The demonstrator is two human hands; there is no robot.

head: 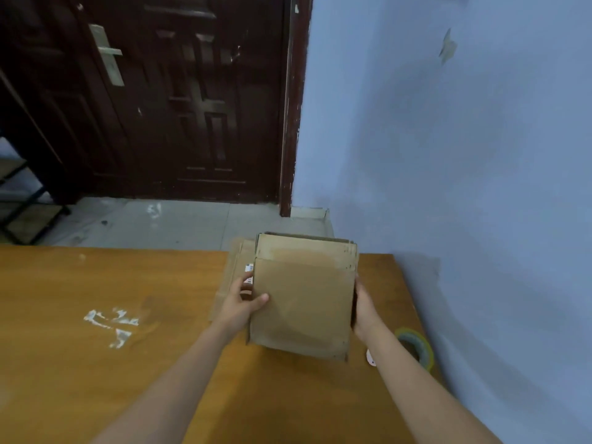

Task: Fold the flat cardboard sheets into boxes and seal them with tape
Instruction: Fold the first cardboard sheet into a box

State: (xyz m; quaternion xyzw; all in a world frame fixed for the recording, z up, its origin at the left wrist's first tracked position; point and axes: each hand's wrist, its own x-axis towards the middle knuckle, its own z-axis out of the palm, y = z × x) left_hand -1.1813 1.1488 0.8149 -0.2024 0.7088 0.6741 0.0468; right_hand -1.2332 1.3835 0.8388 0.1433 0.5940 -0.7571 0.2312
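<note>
Both hands, left hand (244, 302) and right hand (363, 307), clamp opposite edges of the cardboard sheet (302, 302), raised above the tabletop (96, 363). Press both edges inward evenly to square it. Tape roll (416, 346) lies near; flat stack (232, 274) sits beyond.

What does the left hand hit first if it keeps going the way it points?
Left hand points away from the person and already grips the held cardboard box. Straight ahead lies the stack of flat cardboard sheets, probably first; depth is unclear.

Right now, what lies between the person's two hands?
In the head view, the flat cardboard sheet, gripped at its side edges by the left hand and right hand.
</note>
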